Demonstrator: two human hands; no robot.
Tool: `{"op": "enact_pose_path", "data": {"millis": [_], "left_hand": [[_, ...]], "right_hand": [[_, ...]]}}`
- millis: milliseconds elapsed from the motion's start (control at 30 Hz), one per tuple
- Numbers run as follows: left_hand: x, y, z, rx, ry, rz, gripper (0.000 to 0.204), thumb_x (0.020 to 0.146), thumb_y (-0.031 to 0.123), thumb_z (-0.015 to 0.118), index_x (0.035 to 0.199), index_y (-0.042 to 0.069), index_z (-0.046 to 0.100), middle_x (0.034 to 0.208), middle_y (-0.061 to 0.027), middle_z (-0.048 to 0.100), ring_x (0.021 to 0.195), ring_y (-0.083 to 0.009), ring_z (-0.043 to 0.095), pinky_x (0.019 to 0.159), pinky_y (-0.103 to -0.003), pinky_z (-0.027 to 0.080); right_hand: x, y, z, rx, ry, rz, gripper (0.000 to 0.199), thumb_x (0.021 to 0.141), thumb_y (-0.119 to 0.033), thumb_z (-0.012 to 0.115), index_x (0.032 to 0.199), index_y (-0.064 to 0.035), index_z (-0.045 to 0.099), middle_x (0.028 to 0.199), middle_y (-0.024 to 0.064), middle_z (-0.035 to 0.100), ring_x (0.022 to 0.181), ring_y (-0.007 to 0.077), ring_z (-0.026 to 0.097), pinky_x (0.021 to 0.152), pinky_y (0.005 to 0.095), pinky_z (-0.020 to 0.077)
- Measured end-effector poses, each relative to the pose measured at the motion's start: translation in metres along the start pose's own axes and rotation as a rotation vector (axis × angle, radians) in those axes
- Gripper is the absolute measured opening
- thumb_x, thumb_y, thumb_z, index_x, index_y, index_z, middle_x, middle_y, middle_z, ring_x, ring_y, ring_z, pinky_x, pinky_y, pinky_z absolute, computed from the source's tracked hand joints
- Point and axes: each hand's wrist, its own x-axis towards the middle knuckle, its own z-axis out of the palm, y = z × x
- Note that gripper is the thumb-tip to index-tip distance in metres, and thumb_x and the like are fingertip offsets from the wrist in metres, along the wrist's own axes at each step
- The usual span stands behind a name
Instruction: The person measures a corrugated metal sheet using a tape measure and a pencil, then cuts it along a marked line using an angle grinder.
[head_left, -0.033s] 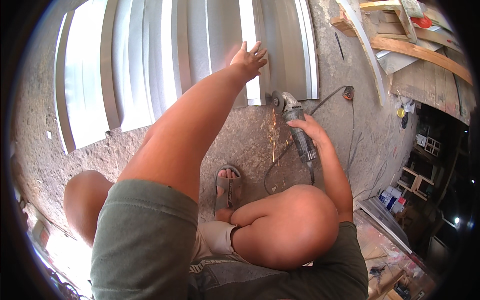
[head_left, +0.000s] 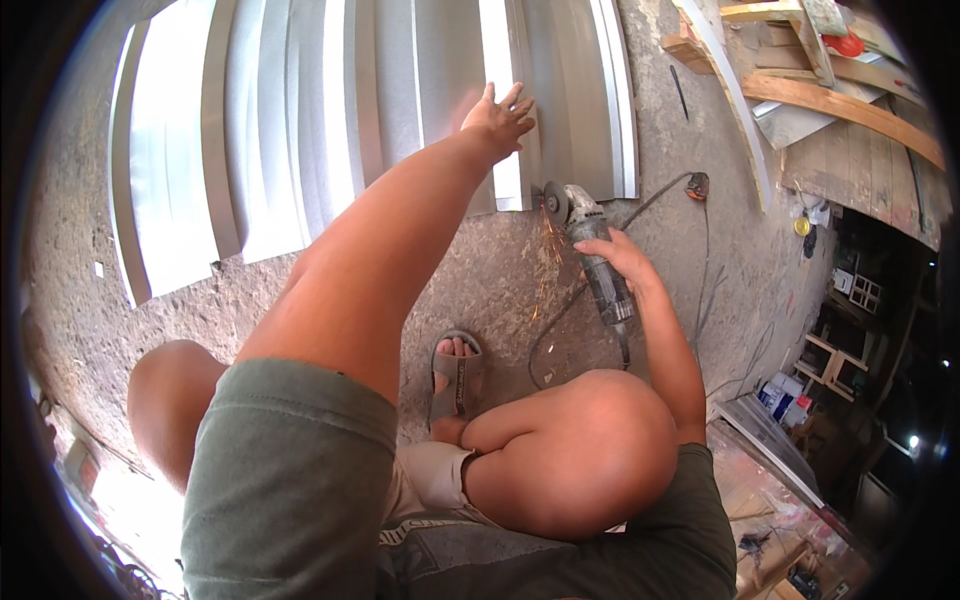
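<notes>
A ribbed silver metal roofing sheet (head_left: pixel 390 120) lies on the concrete floor in front of me. My left hand (head_left: pixel 497 124) rests on it with fingers spread, close to a raised rib. My right hand (head_left: pixel 620 256) is wrapped round the body of an angle grinder (head_left: pixel 605 285), its cord trailing from the rear. The grinder's disc (head_left: pixel 556 203) meets the sheet's near edge, just right of the bright rib. Orange sparks (head_left: pixel 552 245) spray from there down toward the floor. The palm side of my right hand is hidden.
A black cord runs to an orange-and-black plug connection (head_left: pixel 697 186) on the floor at right. Timber pieces (head_left: pixel 840 105) and a long curved strip (head_left: pixel 735 95) lie at the upper right. A dark thin rod (head_left: pixel 679 92) is nearby. My sandalled foot (head_left: pixel 456 375) stands below the sheet.
The spark spray has shifted shape, now fanning a little more to the right near the disc. My hands, the grinder and the sheet look unmoved.
</notes>
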Motion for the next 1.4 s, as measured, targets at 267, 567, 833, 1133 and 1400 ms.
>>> {"op": "enact_pose_path", "data": {"millis": [267,567,833,1133,1400], "left_hand": [[0.001,0.000,0.004,0.008,0.010,-0.010,0.061,0.110,0.050,0.040,0.165,0.027,0.029,0.176,-0.0011,0.011,0.162,-0.0286,0.004,0.127,-0.057,0.022],[0.007,-0.016,0.011,-0.106,-0.014,0.047,0.064,0.110,0.050,0.041,0.167,0.027,0.022,0.176,-0.0010,0.009,0.162,-0.0278,0.003,0.128,-0.058,0.020],[-0.037,-0.003,-0.069,-0.599,0.164,-0.183,0.056,0.109,0.055,0.041,0.143,0.014,0.057,0.141,-0.0155,0.063,0.125,-0.0293,0.065,0.118,-0.057,0.040],[-0.145,0.233,-0.023,-1.442,-0.530,0.161,0.089,0.084,0.068,0.075,0.127,-0.007,0.059,0.110,-0.0205,0.073,0.095,-0.0339,0.071,0.085,-0.045,0.056],[-0.137,0.277,-0.009,-1.306,-0.225,0.152,0.089,0.081,0.049,0.084,0.135,-0.010,0.045,0.114,-0.0268,0.071,0.104,-0.0441,0.071,0.087,-0.046,0.056]], "right_hand": [[-0.002,0.000,0.000,-0.001,0.002,0.020,0.048,0.085,-0.026,0.081,0.119,0.0010,0.061,0.092,0.0099,0.067,0.068,0.0201,0.069,0.059,0.0348,0.0580],[-0.044,0.082,0.020,0.501,0.023,-0.057,0.041,0.092,-0.031,0.076,0.114,0.0008,0.062,0.089,0.0147,0.071,0.075,0.0248,0.073,0.068,0.0375,0.0617],[-0.080,0.167,0.072,1.184,0.123,-0.194,0.049,0.099,-0.039,0.066,0.122,0.0035,0.057,0.103,0.0209,0.071,0.081,0.0267,0.073,0.070,0.0385,0.0627],[-0.059,0.165,0.078,1.588,0.093,-0.463,0.049,0.101,-0.045,0.062,0.120,0.0011,0.058,0.105,0.0156,0.067,0.090,0.0249,0.069,0.080,0.0373,0.0605],[-0.102,0.159,0.073,1.240,0.356,-0.383,0.040,0.101,-0.034,0.068,0.117,0.0022,0.065,0.109,0.0122,0.070,0.095,0.0223,0.068,0.090,0.0353,0.0555]]}}
